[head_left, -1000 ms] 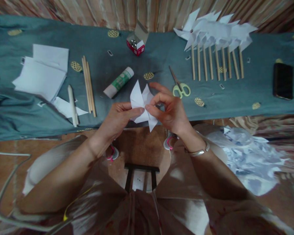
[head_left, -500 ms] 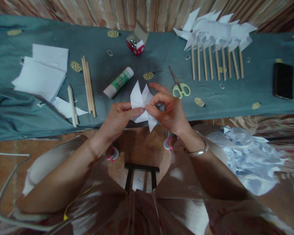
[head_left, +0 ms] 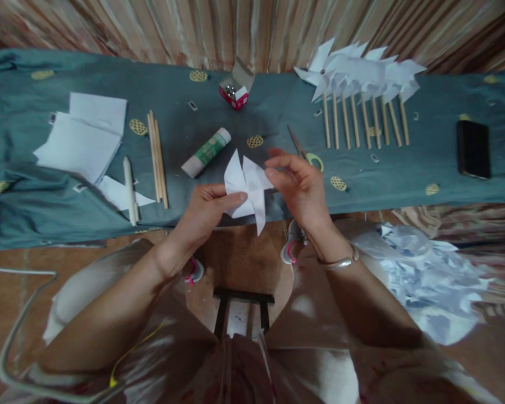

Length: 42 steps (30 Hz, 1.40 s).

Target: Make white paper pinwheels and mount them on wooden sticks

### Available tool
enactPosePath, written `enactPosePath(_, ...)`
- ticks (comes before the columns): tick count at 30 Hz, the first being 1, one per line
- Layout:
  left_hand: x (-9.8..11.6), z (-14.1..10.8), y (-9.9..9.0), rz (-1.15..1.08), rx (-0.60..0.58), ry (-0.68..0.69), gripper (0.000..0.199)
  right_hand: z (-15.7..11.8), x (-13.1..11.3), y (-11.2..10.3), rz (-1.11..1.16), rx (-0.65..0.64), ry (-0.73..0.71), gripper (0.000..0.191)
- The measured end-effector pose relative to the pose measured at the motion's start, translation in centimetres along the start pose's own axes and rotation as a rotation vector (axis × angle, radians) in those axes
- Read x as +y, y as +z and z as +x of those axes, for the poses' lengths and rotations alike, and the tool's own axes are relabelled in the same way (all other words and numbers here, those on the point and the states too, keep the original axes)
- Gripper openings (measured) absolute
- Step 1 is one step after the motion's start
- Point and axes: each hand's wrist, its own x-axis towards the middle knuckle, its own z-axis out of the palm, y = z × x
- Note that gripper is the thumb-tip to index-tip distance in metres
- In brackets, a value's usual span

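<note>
- Above the near edge of the cloth-covered table [head_left: 278, 115], a white paper pinwheel [head_left: 257, 197] is held up between the person's two hands.
- The left hand [head_left: 204, 212] is clamped on its left side, thumb lying on top near the centre and the other fingers partly hidden.
- The right hand [head_left: 305, 188] is at the right-hand blade, thumb and forefinger close together; whether they grip the paper cannot be told.
- Just beyond the pinwheel, a glue stick [head_left: 207, 152] with a green label lies slantwise.
- Farther back stands an open red box [head_left: 239, 102] with small shiny pieces inside.
- Scissors [head_left: 295, 141] with yellow-green handles lie just past the right hand, which partly covers them.
- To the far right, a row of pinwheels [head_left: 364, 73] on wooden sticks overlaps along the back edge; a black phone [head_left: 473, 148] lies beyond them.
- On the left, several bare wooden rods [head_left: 156, 160] lie side by side, near a white pen-like tool [head_left: 128, 188] and a stack of white paper [head_left: 78, 143].
</note>
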Motion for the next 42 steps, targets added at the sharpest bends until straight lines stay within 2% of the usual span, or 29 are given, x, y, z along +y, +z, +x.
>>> enactPosePath(6,0.0,0.0,0.0,0.047,-0.050,-0.012,0.017,0.5,0.0,0.2,0.164,-0.088,0.172,0.029)
enactPosePath(12,-0.2,0.1,0.0,0.062,-0.068,-0.020,0.018,0.4,-0.7,0.3,0.218,-0.140,0.185,0.024)
enactPosePath(16,-0.3,0.1,-0.1,0.076,-0.065,-0.009,0.018,0.2,-0.5,0.3,0.198,-0.185,0.129,0.021)
enactPosePath(21,-0.2,0.1,0.0,0.054,-0.073,0.000,0.017,0.0,-0.3,0.2,0.114,-0.198,-0.012,0.018)
enactPosePath(30,0.0,0.1,-0.1,-0.024,-0.131,-0.051,0.017,-0.4,-1.3,-0.8,-0.021,-0.267,-0.212,0.010)
enactPosePath(38,-0.3,0.3,-0.3,-0.034,-0.149,-0.029,0.022,-0.4,-1.2,-1.2,-0.046,-0.323,-0.213,0.012)
enactPosePath(42,-0.4,0.3,-0.5,-0.002,-0.141,-0.057,0.019,-0.5,-1.6,-1.2,-0.056,-0.323,-0.163,0.011)
